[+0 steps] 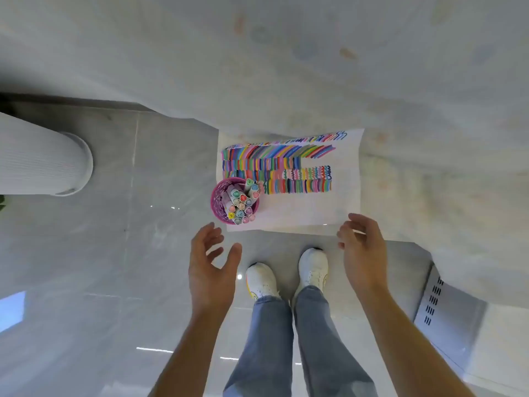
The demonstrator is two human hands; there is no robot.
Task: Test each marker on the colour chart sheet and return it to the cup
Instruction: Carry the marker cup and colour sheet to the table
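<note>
A white colour chart sheet (337,202), covered with rows of coloured strokes, lies at the near corner of a pale table. A pink mesh cup (219,196) stands on the sheet's left near part and holds several capped markers (242,206). My left hand (211,265) hovers just below and left of the cup, fingers spread and relaxed, holding nothing. My right hand (362,245) hovers at the sheet's near right corner, fingers loosely curved and empty. Whether it touches the paper I cannot tell.
The table (400,96) has a pale cloth with faint coloured marks. A white ribbed cylinder (43,164) stands on the grey tiled floor at left. A metal vented panel (446,310) is at lower right. My legs and white shoes (286,276) stand below the table edge.
</note>
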